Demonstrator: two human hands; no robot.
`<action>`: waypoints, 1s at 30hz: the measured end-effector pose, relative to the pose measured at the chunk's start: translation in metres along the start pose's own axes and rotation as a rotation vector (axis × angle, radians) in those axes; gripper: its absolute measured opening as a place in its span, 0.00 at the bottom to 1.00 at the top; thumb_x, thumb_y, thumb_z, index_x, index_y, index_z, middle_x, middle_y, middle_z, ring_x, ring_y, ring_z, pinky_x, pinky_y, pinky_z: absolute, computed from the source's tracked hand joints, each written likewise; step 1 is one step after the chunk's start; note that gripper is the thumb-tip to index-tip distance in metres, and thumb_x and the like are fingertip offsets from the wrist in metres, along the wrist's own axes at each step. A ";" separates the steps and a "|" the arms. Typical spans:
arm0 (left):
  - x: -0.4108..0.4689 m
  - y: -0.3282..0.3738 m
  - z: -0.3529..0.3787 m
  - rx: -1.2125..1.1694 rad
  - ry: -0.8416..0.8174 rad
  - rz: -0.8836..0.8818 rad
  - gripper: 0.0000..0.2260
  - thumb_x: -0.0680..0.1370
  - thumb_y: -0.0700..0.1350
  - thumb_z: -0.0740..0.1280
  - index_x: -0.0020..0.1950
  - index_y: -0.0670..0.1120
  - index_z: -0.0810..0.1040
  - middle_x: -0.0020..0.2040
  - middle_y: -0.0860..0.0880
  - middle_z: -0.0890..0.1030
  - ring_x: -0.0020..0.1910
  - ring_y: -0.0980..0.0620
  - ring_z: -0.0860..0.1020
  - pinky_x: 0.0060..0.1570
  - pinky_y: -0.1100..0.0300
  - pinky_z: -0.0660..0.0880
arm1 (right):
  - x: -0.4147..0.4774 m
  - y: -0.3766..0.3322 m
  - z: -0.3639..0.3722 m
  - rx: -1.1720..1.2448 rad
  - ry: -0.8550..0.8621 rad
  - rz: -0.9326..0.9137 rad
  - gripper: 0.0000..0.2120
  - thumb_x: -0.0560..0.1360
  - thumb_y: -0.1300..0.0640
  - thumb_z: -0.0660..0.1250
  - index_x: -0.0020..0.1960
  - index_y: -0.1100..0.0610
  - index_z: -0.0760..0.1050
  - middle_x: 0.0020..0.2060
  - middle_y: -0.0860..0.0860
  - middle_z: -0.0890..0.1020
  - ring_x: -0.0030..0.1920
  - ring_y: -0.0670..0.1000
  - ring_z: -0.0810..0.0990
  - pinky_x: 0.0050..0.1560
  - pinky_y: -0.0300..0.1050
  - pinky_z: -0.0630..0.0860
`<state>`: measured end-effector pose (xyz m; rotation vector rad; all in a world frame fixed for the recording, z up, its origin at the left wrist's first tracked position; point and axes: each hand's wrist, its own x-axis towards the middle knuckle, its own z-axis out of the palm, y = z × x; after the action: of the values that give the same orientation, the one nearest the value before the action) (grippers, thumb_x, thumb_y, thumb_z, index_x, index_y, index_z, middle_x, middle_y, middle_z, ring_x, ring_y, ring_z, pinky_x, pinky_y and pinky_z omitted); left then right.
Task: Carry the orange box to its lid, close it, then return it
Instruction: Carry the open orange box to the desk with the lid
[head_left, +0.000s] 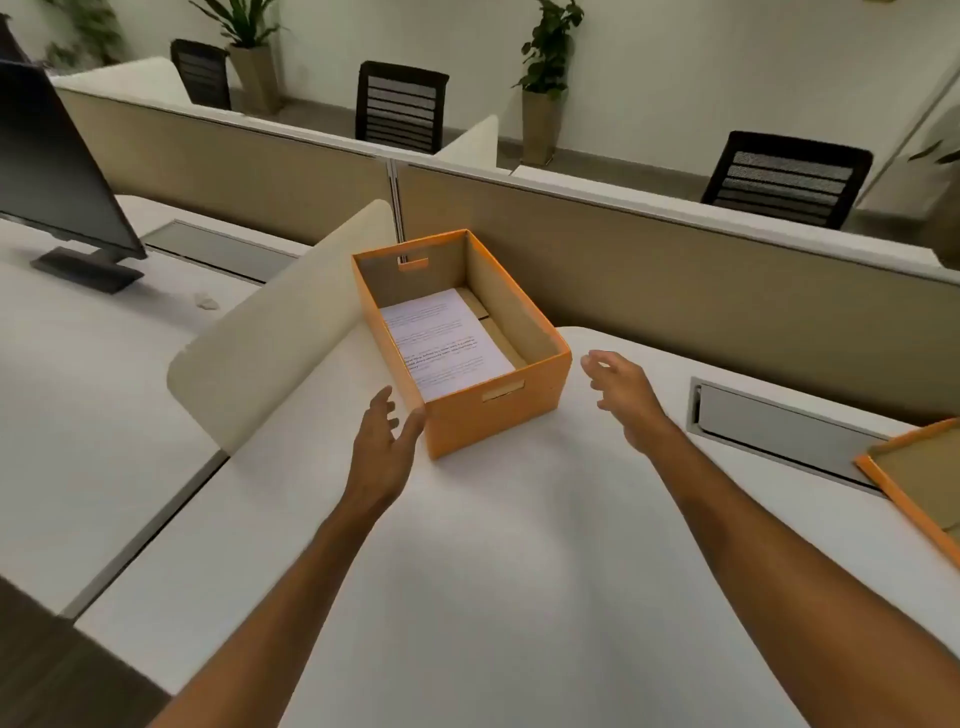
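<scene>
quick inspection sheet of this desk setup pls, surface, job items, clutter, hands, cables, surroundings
surface: white desk, mostly bare
job's things: orange box open, printed paper inside; lid upside down at right edge, partly out of view
clutter: small crumpled scrap on neighbouring desk
grippers: left hand open at the box's near corner; right hand open, apart from the box
cables: nothing seen; closed cable hatch
surroundings: monitor, partition, office chairs, potted plants
</scene>
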<state>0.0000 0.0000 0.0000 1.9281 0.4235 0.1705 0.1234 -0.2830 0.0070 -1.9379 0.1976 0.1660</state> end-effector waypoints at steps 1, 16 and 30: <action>0.011 -0.002 0.002 -0.012 0.001 -0.022 0.30 0.80 0.57 0.63 0.79 0.49 0.60 0.75 0.44 0.69 0.71 0.46 0.71 0.62 0.55 0.69 | 0.011 -0.003 0.002 0.017 0.008 0.017 0.22 0.81 0.45 0.63 0.71 0.54 0.72 0.69 0.53 0.75 0.65 0.55 0.74 0.61 0.53 0.74; 0.109 -0.035 0.024 -0.307 -0.204 -0.317 0.32 0.79 0.62 0.61 0.80 0.60 0.53 0.79 0.51 0.64 0.76 0.45 0.64 0.67 0.43 0.69 | 0.125 0.011 0.029 0.064 -0.198 0.232 0.21 0.81 0.41 0.60 0.66 0.53 0.77 0.57 0.55 0.80 0.62 0.59 0.77 0.61 0.62 0.74; 0.094 -0.026 0.004 -0.391 -0.245 -0.363 0.29 0.79 0.56 0.66 0.79 0.62 0.60 0.71 0.49 0.76 0.68 0.39 0.74 0.60 0.35 0.76 | 0.105 0.015 0.014 0.155 -0.326 0.243 0.25 0.73 0.33 0.66 0.62 0.47 0.80 0.54 0.54 0.83 0.57 0.58 0.81 0.45 0.59 0.82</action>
<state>0.0826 0.0399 -0.0329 1.4396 0.5243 -0.2059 0.2228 -0.2814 -0.0336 -1.7009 0.2214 0.6053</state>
